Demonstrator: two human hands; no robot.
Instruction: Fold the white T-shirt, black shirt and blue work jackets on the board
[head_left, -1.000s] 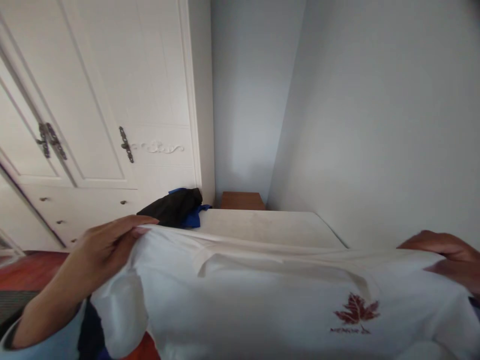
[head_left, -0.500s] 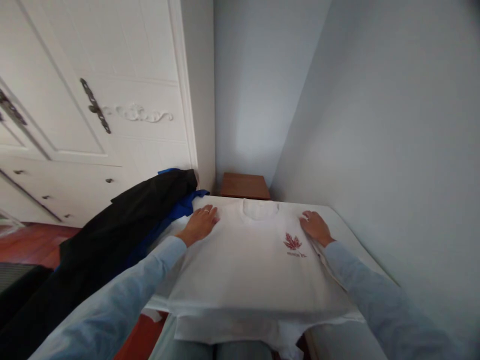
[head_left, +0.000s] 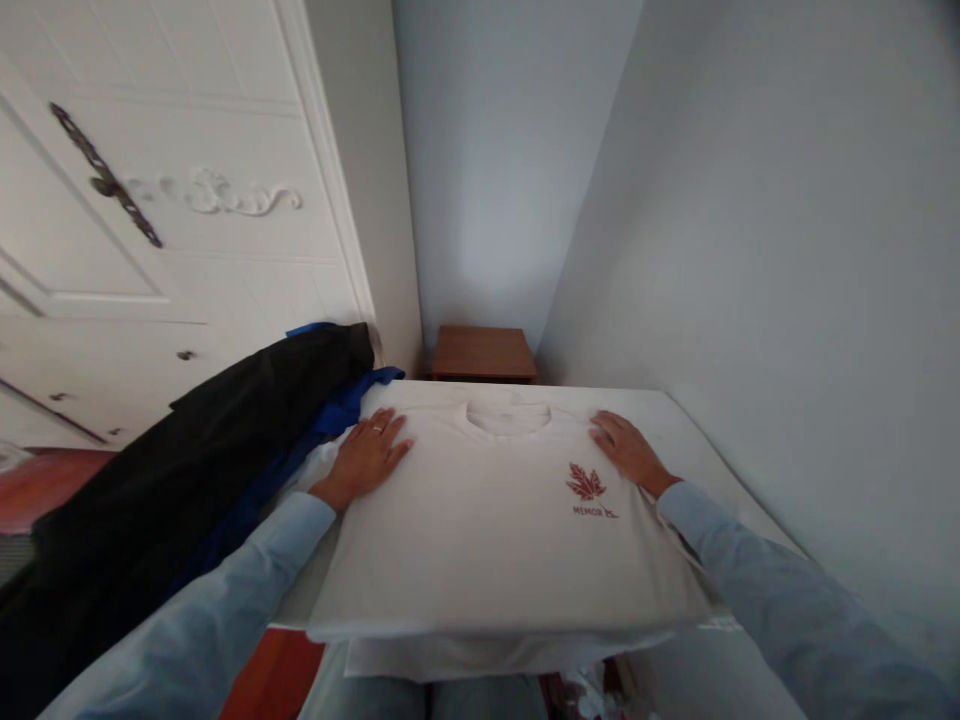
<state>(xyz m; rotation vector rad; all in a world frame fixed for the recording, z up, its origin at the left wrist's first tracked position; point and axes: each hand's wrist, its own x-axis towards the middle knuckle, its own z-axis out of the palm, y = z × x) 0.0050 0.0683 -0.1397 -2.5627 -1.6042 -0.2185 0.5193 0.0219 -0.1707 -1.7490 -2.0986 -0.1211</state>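
Observation:
A white T-shirt [head_left: 480, 530] lies spread face up on a white table [head_left: 652, 405], collar at the far side and hem hanging over the near edge. A red maple leaf print with lettering under it marks its chest on the right. My left hand [head_left: 367, 455] rests flat on the shirt's left shoulder, fingers spread, a ring on one finger. On the right shoulder, beside the collar, my right hand [head_left: 630, 450] lies with its fingers stretched out over the fabric. Neither hand grips the cloth.
Dark and blue garments [head_left: 225, 460] are heaped along the table's left side. Behind them stands a white wardrobe [head_left: 247, 150] with metal handles. A brown wooden cabinet [head_left: 484, 350] sits beyond the table's far edge, and a grey wall [head_left: 787, 250] runs along the right.
My left hand has moved outward to the left and its fingers have spread. My right hand has flattened on the shoulder. The shirt looks smoother, and the view has shifted slightly.

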